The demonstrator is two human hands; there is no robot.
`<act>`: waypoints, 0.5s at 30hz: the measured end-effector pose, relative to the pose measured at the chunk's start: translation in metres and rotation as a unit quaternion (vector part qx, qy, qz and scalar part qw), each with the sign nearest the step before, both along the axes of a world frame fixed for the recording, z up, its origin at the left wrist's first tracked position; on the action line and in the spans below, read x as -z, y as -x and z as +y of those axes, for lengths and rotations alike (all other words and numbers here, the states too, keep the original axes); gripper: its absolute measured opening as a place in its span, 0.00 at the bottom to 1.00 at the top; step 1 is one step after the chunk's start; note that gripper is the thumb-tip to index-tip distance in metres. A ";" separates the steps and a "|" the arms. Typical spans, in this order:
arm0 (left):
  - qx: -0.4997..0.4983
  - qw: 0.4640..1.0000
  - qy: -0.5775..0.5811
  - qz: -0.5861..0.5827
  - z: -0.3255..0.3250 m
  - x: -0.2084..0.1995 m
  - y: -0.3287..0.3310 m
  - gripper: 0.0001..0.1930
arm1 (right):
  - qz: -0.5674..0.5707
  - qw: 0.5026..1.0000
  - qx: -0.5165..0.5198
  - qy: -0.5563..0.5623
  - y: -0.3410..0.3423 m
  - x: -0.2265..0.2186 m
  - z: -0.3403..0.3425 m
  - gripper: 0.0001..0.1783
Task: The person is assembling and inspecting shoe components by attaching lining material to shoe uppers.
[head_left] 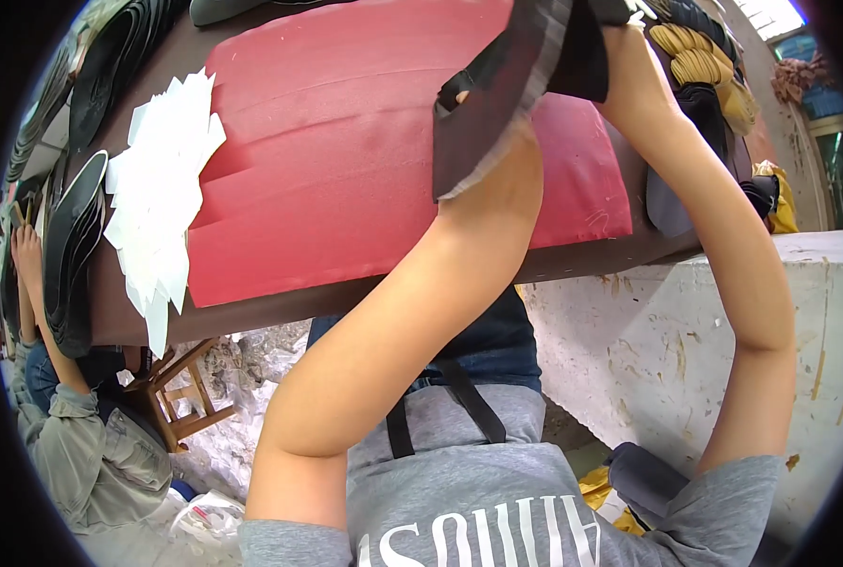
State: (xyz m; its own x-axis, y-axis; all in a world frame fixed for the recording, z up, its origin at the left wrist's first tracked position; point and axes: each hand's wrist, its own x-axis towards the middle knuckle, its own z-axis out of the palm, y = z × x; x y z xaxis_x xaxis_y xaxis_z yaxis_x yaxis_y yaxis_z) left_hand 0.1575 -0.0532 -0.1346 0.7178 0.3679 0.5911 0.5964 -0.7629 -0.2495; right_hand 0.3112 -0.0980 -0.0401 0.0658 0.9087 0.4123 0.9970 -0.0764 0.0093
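A dark brown, flexible sheet piece (492, 123) with a pale frayed edge is raised above the red sheet (346, 151). It covers most of my left hand (461, 97); only a fingertip shows at its left edge, and the hand appears closed on the piece. My right hand (622, 45) is at the top edge beside a black part (580, 61) of the raised material. Its fingers are hidden or cut off by the frame, so their grip does not show. The red sheet lies spread on the brown-covered table (251, 317) under both arms.
White jagged-edged pieces (162, 180) overlap left of the red sheet. Stacks of dark insole-shaped pieces (74, 250) line the left end. Yellow bundles (694, 55) lie at the far right. A white ledge (648, 340) adjoins the table. Another person's hand (26, 250) and wooden stool (190, 392) are left.
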 end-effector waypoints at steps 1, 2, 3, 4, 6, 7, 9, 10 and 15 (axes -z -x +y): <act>-0.001 0.999 0.036 -0.008 0.000 -0.007 -0.001 0.11 | 0.002 0.999 0.029 0.014 0.006 0.000 0.001 0.11; -0.001 0.997 0.072 -0.015 0.000 -0.013 -0.001 0.10 | 0.004 0.998 0.058 0.027 0.010 0.000 0.001 0.11; -0.001 0.994 0.108 -0.022 0.001 -0.014 -0.002 0.09 | 0.006 0.995 0.088 0.041 0.013 0.001 0.001 0.12; -0.002 0.994 0.109 -0.022 0.002 -0.013 -0.003 0.09 | 0.006 0.995 0.087 0.043 0.015 0.000 0.001 0.12; 0.031 0.989 0.123 -0.080 0.006 -0.006 -0.008 0.11 | 0.004 0.995 0.093 0.044 0.017 -0.001 0.001 0.13; 0.047 0.984 0.130 -0.109 0.008 -0.004 -0.010 0.12 | 0.003 0.994 0.095 0.044 0.018 -0.002 0.001 0.13; 0.063 0.979 0.137 -0.136 0.008 -0.004 -0.011 0.13 | 0.003 0.994 0.099 0.045 0.019 -0.004 0.001 0.13; 0.064 0.981 0.138 -0.117 0.008 -0.006 -0.012 0.13 | -0.003 0.994 0.103 0.046 0.020 -0.006 0.001 0.13; 0.102 0.981 0.131 -0.103 0.007 -0.011 -0.014 0.13 | -0.014 0.995 0.093 0.028 0.012 0.000 -0.003 0.14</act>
